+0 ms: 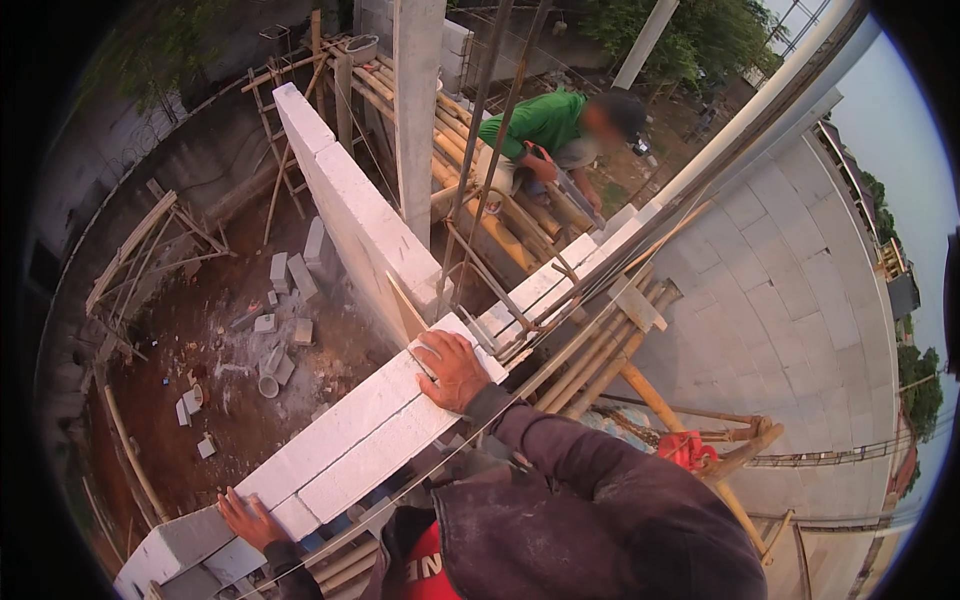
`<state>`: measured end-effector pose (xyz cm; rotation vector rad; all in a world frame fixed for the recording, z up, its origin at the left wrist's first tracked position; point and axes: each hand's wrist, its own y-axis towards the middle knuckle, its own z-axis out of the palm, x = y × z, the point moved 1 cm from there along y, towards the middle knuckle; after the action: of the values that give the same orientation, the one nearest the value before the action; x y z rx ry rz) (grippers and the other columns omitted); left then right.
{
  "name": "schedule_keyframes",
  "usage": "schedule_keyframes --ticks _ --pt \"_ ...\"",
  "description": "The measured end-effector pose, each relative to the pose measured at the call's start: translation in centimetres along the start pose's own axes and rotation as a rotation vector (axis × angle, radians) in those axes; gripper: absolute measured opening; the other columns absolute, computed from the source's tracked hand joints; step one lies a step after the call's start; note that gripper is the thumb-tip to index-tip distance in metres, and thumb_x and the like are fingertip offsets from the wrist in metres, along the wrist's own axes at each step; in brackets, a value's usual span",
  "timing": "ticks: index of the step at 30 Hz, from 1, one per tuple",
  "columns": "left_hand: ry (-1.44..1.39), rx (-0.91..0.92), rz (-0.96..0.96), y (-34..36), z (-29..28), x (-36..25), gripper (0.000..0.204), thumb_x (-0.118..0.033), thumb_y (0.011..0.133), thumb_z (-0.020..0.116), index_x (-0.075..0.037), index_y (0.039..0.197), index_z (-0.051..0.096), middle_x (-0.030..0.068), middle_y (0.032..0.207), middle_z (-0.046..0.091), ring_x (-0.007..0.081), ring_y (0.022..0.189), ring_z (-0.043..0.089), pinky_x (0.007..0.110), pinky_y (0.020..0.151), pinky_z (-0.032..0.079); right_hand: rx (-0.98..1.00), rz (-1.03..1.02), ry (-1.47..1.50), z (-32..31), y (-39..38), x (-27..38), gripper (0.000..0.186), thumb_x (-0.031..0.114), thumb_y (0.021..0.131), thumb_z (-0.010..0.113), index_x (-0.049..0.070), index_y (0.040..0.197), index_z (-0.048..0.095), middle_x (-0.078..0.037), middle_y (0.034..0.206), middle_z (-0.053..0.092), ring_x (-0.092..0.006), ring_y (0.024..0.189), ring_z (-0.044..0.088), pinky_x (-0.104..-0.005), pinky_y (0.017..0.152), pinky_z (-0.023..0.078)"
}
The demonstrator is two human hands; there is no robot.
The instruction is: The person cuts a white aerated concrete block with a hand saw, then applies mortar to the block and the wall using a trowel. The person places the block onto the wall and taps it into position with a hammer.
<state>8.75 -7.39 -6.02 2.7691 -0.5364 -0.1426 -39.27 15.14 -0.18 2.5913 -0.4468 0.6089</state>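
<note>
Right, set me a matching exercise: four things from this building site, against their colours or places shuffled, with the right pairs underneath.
1. left hand
2. right hand
3. co-worker's shirt
4. concrete post

A. green
B. on the block wall, near the picture's centre
C. upright, reaching the picture's top edge
D. on the wall, at the picture's lower left

Pairs: 1-D, 2-B, 3-A, 4-C

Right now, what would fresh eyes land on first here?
The pale block wall crossing the middle, with the right hand resting on it near centre and the left hand toward the lower left. Then a co-worker's bright green shirt, just right of top centre.
</note>
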Motion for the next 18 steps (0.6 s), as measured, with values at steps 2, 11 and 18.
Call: schedule_keyframes --ticks 2,11,18 --pt "-0.004 -0.003 -0.006 -0.3 0.2 0.3 0.054 -0.03 0.099 0.053 -0.011 0.148 0.043 0.0175 0.155 0.036 0.0379 0.143 0.031 0.05 0.117 0.024 0.014 0.003 -0.006 -0.1 0.2 0.1 0.046 0.027 0.086 0.062 0.002 0.125 0.058 -0.018 0.133 0.051 -0.0342 0.131 0.042 -0.0493 0.111 0.029" --pt "-0.006 -0.016 -0.018 -0.2 0.9 0.8 0.053 -0.033 0.099 0.053 -0.012 0.147 0.044 0.0161 0.154 0.038 0.0373 0.143 0.033 0.05 0.116 0.024 0.017 0.01 -0.027 -0.2 0.1 0.1 0.046 0.028 0.086 0.063 0.003 0.124 0.059 -0.017 0.134 0.051 -0.0321 0.132 0.042 -0.0482 0.112 0.028" --pt "0.016 0.004 -0.023 -0.6 0.4 1.2 0.054 -0.036 0.099 0.052 -0.015 0.148 0.044 0.0149 0.155 0.038 0.0374 0.143 0.033 0.05 0.116 0.025 -0.014 0.005 -0.01 0.2 -0.4 0.5 0.044 0.025 0.084 0.066 0.005 0.122 0.06 -0.017 0.131 0.053 -0.0335 0.129 0.046 -0.0483 0.109 0.032"
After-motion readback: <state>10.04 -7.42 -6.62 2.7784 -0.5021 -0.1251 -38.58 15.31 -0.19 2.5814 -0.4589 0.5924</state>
